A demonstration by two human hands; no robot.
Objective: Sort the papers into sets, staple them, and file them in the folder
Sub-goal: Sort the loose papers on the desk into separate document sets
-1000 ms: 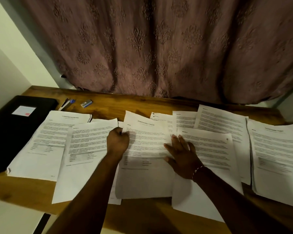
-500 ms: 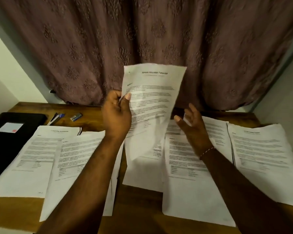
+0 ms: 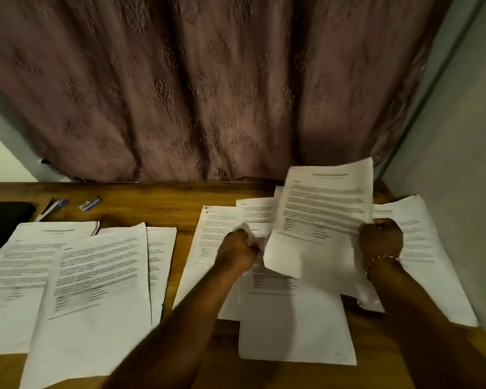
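Wooden tabletop (image 3: 180, 209) carries overlapping printed sheets (image 3: 96, 276). Black folder (image 3: 3, 220) lies at the far left. Right hand (image 3: 380, 240) grips the raised sheet (image 3: 320, 220) above the right-side piles. Left hand (image 3: 237, 251) pinches the lower sheet (image 3: 292, 332) at its top-left corner.

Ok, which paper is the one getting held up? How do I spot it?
Look at the wooden table, right end, in front of the curtain. The right hand grips one sheet by its edge. It alone is lifted; the rest lie on the table.
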